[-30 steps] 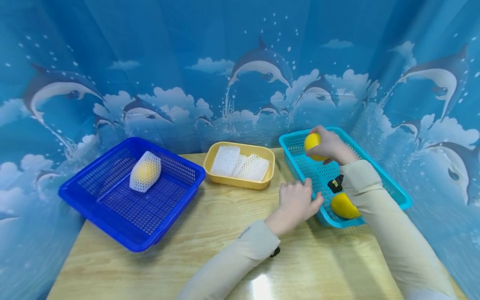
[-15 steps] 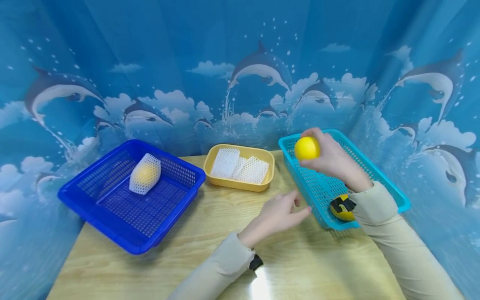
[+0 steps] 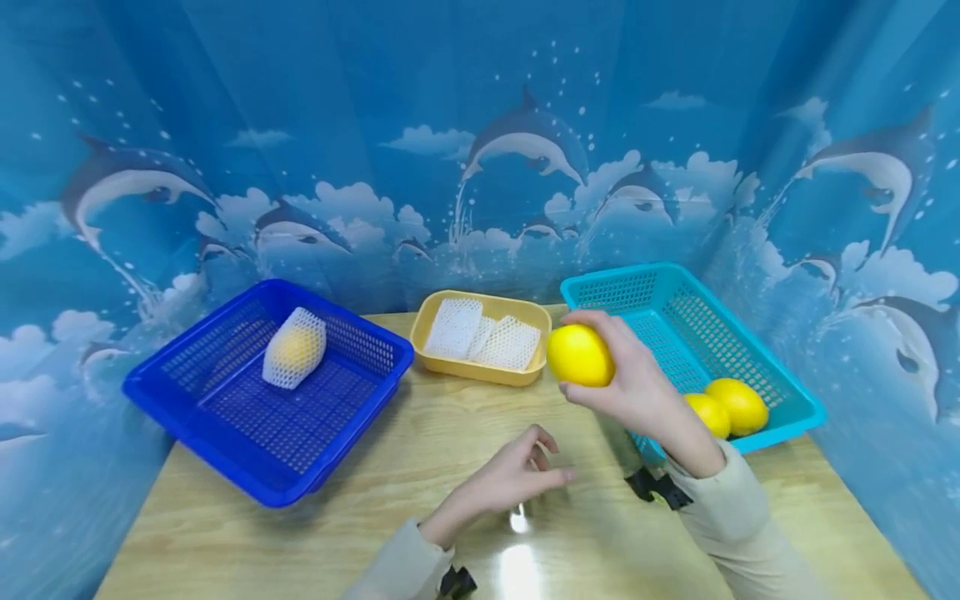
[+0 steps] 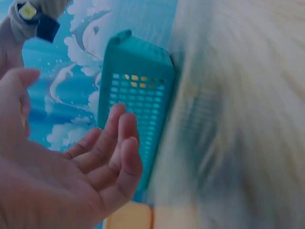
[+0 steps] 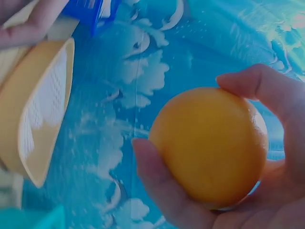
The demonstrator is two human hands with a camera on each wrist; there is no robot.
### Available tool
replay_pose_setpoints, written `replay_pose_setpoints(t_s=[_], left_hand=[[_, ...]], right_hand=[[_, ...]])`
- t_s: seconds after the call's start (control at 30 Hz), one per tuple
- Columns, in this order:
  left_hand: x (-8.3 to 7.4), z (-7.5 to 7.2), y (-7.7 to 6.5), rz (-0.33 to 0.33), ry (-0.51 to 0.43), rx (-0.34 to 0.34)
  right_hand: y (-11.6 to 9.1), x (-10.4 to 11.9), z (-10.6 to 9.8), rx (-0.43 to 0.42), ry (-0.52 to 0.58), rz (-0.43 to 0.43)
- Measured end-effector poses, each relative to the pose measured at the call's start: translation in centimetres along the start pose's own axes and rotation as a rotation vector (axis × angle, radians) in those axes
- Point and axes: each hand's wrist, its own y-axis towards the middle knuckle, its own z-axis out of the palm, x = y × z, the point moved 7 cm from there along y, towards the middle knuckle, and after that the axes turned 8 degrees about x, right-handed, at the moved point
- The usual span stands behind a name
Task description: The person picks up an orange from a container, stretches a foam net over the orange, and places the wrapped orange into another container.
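My right hand (image 3: 637,387) grips a yellow lemon (image 3: 580,355) between thumb and fingers, above the table just left of the turquoise basket (image 3: 783,371). The right wrist view shows the lemon (image 5: 209,148) large, with the hand curved around it. My left hand (image 3: 504,479) hovers over the table, lower and further left. Its fingers are loosely bent and hold nothing; in the left wrist view the left hand (image 4: 81,167) has its palm partly showing. Two more lemons (image 3: 741,407) lie together at the near end of the turquoise basket.
A small yellow tray (image 3: 472,371) at the back middle holds white foam net sleeves (image 3: 510,342). On the left stands a dark blue basket (image 3: 337,437) with a lemon in a white net sleeve (image 3: 295,350). A dolphin-print curtain (image 3: 360,117) hangs behind the wooden table (image 3: 360,500).
My right hand has lifted the lemon out of the turquoise basket and carried it left and nearer. My left hand has come away from that basket's side, moving left and toward me.
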Motion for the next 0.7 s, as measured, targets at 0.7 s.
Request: replay_pose_setpoints(t_s=[0.7], left_hand=[[5.4,-1.0,-4.1,0.344,-0.417,0.0]], right_hand=[[-2.3,0.3,11.1,-0.018,0.587,-0.228]])
